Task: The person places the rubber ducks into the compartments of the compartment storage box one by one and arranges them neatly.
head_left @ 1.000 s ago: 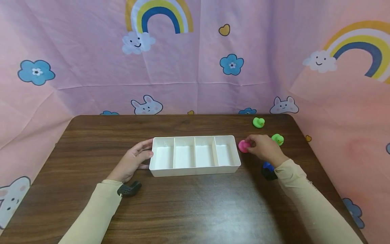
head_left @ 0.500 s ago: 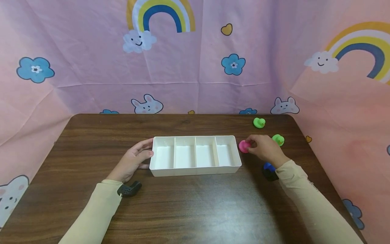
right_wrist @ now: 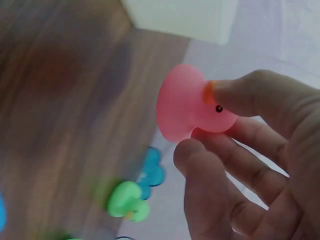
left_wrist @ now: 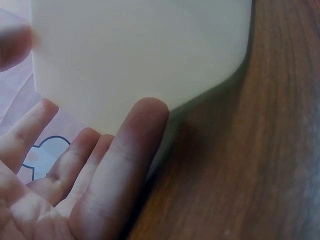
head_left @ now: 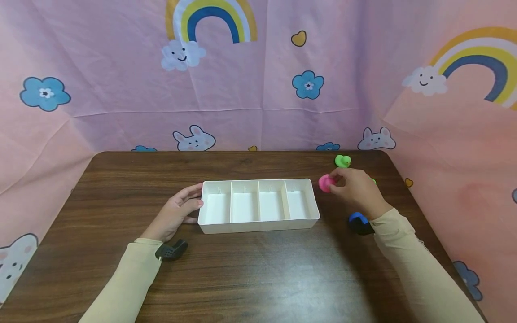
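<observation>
A white tray [head_left: 258, 226] with several compartments stands on the table. My left hand [head_left: 171, 213] rests its fingertips on the tray's left end, its fingers spread and nearly straight; the left wrist view shows them along the wall [left_wrist: 140, 55]. Just right of the tray, my right hand [head_left: 359, 190] pinches a pink rubber duck [head_left: 325, 183] between thumb and fingers. Its orange beak and one eye show in the right wrist view [right_wrist: 182, 102], where the duck is held above the table.
A green rubber duck [head_left: 342, 161] sits at the back right. Another green duck [head_left: 374, 181] is almost hidden behind my right hand. A blue object [head_left: 357, 216] is partly covered by the black wrist camera [head_left: 361, 227]. Patterned cloth walls enclose the table's back and sides.
My right hand has moved up and away from me with the pink duck, now covering more of the second green duck. The left hand and tray stay put.
</observation>
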Demonstrator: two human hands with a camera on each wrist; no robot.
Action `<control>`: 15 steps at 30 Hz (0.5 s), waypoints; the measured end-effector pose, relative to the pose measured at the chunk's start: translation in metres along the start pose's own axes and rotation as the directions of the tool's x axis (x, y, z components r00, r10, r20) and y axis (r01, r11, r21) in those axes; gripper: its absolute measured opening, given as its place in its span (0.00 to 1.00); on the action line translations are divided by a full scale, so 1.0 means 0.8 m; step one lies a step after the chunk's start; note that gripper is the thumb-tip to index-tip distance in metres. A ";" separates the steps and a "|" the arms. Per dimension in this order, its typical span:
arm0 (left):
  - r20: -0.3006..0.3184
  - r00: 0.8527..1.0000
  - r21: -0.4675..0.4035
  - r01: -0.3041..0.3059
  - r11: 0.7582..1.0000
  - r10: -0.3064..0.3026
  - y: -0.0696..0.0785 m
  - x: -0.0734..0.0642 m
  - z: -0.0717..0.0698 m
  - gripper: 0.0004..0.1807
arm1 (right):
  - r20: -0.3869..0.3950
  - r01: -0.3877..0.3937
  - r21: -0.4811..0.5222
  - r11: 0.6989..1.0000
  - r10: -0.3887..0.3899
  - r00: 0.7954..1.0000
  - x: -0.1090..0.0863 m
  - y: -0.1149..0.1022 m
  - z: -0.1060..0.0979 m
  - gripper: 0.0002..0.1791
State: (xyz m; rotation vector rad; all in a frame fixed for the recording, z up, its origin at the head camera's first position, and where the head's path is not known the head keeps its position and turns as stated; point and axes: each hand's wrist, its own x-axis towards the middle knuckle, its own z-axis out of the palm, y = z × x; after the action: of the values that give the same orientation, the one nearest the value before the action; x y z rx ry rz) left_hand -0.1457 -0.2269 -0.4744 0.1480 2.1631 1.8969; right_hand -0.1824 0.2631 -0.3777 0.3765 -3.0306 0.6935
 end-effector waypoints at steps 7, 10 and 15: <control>0.004 1.000 0.008 0.000 1.000 0.000 0.000 -0.001 0.000 0.34 | -0.050 0.057 0.047 0.997 -0.055 0.997 -0.005 -0.026 -0.014 0.13; 0.005 1.000 0.010 -0.001 1.000 0.001 -0.001 -0.001 0.000 0.34 | -0.046 0.079 0.059 0.995 -0.076 0.996 -0.003 -0.038 -0.014 0.13; 0.004 1.000 0.013 0.000 1.000 0.000 -0.002 0.000 0.001 0.34 | -0.057 0.144 0.055 0.988 -0.141 0.988 0.000 -0.058 -0.012 0.13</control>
State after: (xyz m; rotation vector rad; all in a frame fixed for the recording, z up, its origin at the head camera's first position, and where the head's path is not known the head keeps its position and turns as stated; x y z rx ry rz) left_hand -0.1451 -0.2262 -0.4759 0.1549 2.1734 1.8809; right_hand -0.1722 0.2269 -0.3494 0.5609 -2.9032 0.7711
